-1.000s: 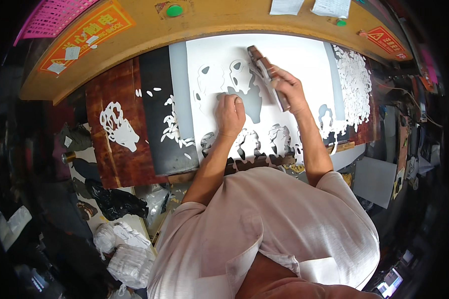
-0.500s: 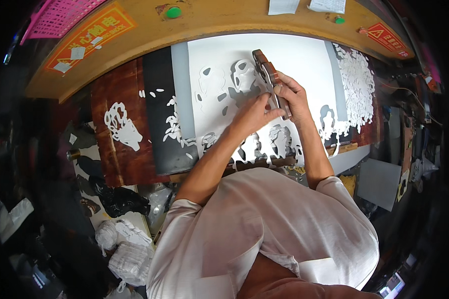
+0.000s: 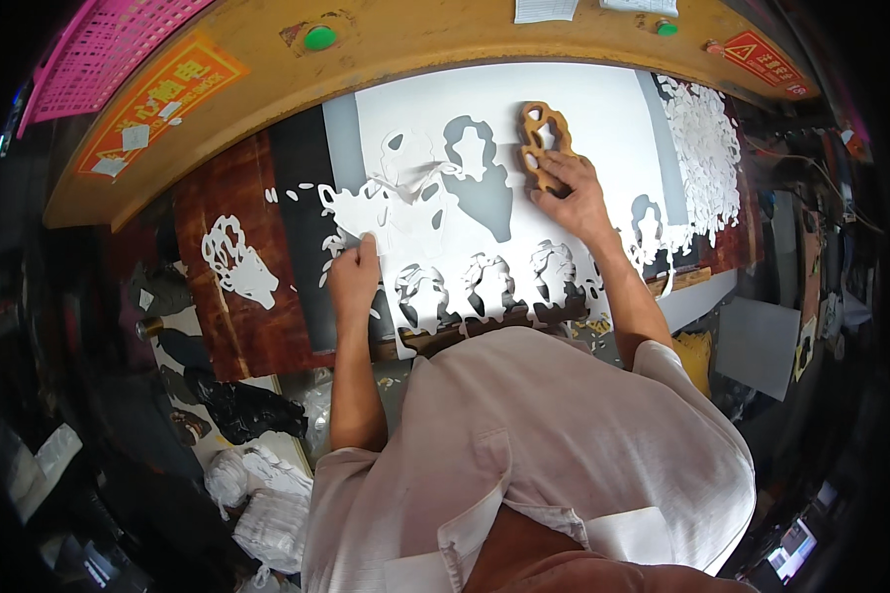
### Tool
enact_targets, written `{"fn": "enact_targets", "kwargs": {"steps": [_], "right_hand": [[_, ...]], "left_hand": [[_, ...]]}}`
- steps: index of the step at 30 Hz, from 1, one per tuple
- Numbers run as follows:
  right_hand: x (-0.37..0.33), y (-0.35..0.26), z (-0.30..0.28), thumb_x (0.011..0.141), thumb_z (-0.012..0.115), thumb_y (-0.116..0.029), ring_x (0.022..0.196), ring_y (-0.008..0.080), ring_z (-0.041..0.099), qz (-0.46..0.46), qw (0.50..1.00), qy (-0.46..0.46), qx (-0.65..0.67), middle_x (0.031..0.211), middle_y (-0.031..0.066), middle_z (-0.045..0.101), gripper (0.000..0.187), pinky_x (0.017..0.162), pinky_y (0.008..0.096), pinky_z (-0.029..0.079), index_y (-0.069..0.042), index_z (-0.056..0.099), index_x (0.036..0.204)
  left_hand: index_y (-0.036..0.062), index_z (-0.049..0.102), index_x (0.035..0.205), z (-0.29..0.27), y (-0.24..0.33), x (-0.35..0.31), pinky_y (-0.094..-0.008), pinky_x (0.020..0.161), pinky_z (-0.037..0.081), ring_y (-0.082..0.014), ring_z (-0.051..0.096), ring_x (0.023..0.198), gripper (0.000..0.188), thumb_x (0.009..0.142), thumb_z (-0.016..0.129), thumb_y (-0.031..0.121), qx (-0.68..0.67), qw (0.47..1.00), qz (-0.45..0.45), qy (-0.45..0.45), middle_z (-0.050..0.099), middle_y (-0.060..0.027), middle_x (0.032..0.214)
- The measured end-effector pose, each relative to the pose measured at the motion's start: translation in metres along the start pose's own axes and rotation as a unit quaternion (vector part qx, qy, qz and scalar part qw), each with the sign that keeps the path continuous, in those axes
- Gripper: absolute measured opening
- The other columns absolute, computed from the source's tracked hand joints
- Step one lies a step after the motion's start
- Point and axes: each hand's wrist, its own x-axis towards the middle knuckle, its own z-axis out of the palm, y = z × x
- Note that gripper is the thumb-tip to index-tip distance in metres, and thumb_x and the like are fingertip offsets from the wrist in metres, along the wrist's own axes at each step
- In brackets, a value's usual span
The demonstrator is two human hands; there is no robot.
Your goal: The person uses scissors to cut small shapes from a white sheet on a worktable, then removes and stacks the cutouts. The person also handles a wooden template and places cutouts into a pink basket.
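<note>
My left hand (image 3: 354,277) pinches the edge of a cut-out white piece (image 3: 366,211), a shoe-upper-like shape with holes, and carries it over the left side of the white sheet (image 3: 603,119). My right hand (image 3: 571,190) grips the lower part of a brown cutting die (image 3: 554,127) with several openings, which appears to rest flat on the sheet. Between the hands, a grey hole of the same outline shows in the sheet. More cut outlines run along the sheet's near edge, with pieces hanging loose.
Beyond the sheet runs a yellow machine beam (image 3: 415,40) with a green button (image 3: 320,39). Small white offcuts (image 3: 702,158) are heaped at the right. Cut pieces (image 3: 237,262) lie stacked on a reddish-brown board (image 3: 222,341) at left. A pink basket (image 3: 99,49) sits at upper left.
The cutting die, tilted up between both hands before, now lies flatter, slightly to the right, under my right hand alone. My left hand has moved left and near with the white piece.
</note>
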Motion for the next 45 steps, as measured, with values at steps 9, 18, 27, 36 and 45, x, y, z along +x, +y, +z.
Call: {"fn": "enact_targets", "kwargs": {"steps": [9, 18, 27, 36, 45], "right_hand": [[0.018, 0.006, 0.024, 0.07, 0.083, -0.022, 0.115, 0.0444, 0.055, -0.074, 0.993, 0.038, -0.085, 0.132, 0.0154, 0.069, 0.052, 0.105, 0.0522, 0.049, -0.004, 0.077, 0.118], [0.117, 0.005, 0.035, 0.075, 0.081, -0.024, 0.118, 0.0502, 0.054, -0.119, 0.987, 0.039, -0.1, 0.134, 0.0171, 0.067, 0.051, 0.106, 0.0555, 0.046, -0.005, 0.076, 0.122], [0.153, 0.015, 0.01, 0.094, 0.074, -0.028, 0.091, 0.0161, 0.07, 0.182, 0.954, 0.025, 0.238, 0.096, 0.0116, 0.075, 0.031, 0.078, 0.0296, 0.056, 0.0, 0.075, 0.109], [0.24, 0.091, -0.051, 0.099, 0.062, -0.012, 0.113, 0.0236, 0.069, 0.099, 0.935, 0.252, 0.228, 0.123, 0.0189, 0.072, 0.049, 0.092, 0.0349, 0.055, 0.002, 0.055, 0.145], [0.189, 0.067, 0.047, 0.097, 0.066, -0.036, 0.088, 0.0365, 0.069, -0.013, 0.997, 0.03, -0.074, 0.097, 0.0127, 0.073, 0.031, 0.086, 0.048, 0.048, -0.008, 0.076, 0.09]], "left_hand": [[0.0033, 0.058, 0.071, 0.03, 0.0, -0.091, -0.0436, 0.058, 0.044, -0.0306, 0.055, 0.057, 0.031, 0.097, 0.069, 0.015, -0.082, 0.979, 0.185, 0.022, 0.056, -0.0131, 0.064], [0.0108, 0.067, 0.07, 0.046, 0.019, -0.01, -0.043, 0.059, 0.045, -0.029, 0.061, 0.062, 0.027, 0.094, 0.073, 0.021, 0.074, 0.953, 0.271, 0.111, 0.06, -0.0066, 0.064], [0.0095, 0.072, 0.076, 0.051, 0.019, 0.157, -0.0478, 0.06, 0.053, -0.036, 0.067, 0.065, 0.025, 0.095, 0.067, 0.025, 0.128, 0.944, 0.267, 0.143, 0.07, -0.0139, 0.072], [0.0087, 0.065, 0.068, 0.059, 0.061, 0.256, -0.0518, 0.062, 0.051, -0.0397, 0.066, 0.067, 0.037, 0.094, 0.063, 0.034, 0.199, 0.929, 0.252, 0.183, 0.068, -0.0152, 0.07], [0.0091, 0.059, 0.064, 0.052, 0.069, 0.262, -0.0513, 0.065, 0.051, -0.0388, 0.065, 0.068, 0.037, 0.093, 0.064, 0.031, 0.169, 0.934, 0.265, 0.169, 0.065, -0.0161, 0.068]]}}
